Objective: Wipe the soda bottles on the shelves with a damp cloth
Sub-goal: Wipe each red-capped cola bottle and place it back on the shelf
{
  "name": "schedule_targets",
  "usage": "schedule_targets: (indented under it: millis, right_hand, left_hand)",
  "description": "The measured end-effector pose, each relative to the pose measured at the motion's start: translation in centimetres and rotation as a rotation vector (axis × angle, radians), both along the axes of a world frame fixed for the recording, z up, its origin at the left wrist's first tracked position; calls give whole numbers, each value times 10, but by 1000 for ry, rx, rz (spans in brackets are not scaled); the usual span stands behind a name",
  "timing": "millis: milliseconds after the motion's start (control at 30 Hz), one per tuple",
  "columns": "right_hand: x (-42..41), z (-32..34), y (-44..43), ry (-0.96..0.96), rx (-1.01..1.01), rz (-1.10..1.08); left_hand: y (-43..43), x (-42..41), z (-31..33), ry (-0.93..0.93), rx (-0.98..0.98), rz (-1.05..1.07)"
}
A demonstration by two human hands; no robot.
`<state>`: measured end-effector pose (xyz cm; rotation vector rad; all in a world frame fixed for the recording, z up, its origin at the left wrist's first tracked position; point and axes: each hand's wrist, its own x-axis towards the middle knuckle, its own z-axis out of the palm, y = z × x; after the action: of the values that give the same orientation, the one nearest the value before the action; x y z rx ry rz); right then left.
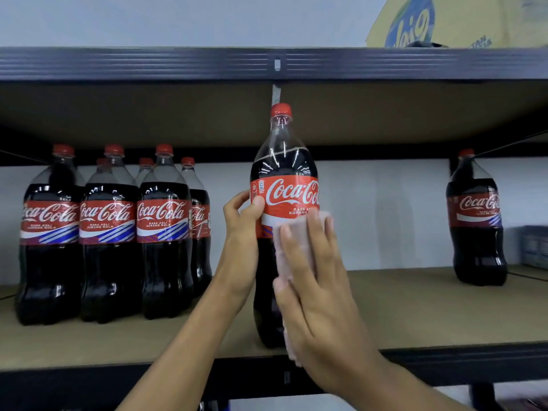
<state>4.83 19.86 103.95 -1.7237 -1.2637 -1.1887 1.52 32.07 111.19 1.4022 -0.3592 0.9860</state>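
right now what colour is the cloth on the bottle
The cloth is pale pink, clearest in the head view.

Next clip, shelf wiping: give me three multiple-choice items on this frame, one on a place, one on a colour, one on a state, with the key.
1. Where is the yellow cardboard box?
A) on the top shelf, at the right
B) beside the group of bottles
C) on the floor

2. What colour is the cap of the held dark cola bottle?
A) blue
B) red
C) white

3. What is the right hand doing?
A) hanging idle
B) twisting the cap
C) pressing a pale pink cloth flat on the bottle

Key:
1 A, the box sits above the dark shelf rail.
2 B, the cap is plainly red.
3 C, straight fingers cover the cloth, while the left hand grips the bottle at its red label.
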Motion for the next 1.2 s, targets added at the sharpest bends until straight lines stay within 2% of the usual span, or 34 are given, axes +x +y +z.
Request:
schedule_targets:
  millis: [100, 200, 333, 400, 500, 600, 700, 833, 1000, 1100, 1200]
  right_hand:
    - [3, 12, 3, 14, 23, -31]
    - [11, 62, 12, 8, 119, 38]
    - [17, 127, 15, 176, 246, 215]
    - [17, 121, 16, 135, 236, 194]
    - [10, 67, 14, 19, 135, 73]
    - [3, 11, 3, 1, -5, 5]
    - [4, 1, -2, -4, -33, -53]
    - [13, 60, 12, 16, 100, 60]
    - [12, 136, 16, 289, 334, 311]
    - [7, 120, 16, 361, 405, 368]
    - [7, 67, 19, 424, 414, 360]
  left_hand:
    - [1, 2, 2, -2, -21, -5]
    - [1, 2, 4, -22, -33, -13]
    - [-5, -2, 3, 1, 0, -10]
    - [-5, -3, 3, 6, 4, 30]
    - [-1, -2, 2, 5, -2, 67]
    - [2, -3, 1, 32, -7, 54]
    - [3, -2, 3, 42, -14, 31]
    - [2, 2, 9, 12, -41, 18]
    - [-4, 5, 7, -19, -8, 28]
    - [-8, 4, 6, -12, -16, 34]
    - [-9, 5, 4, -21, -32, 48]
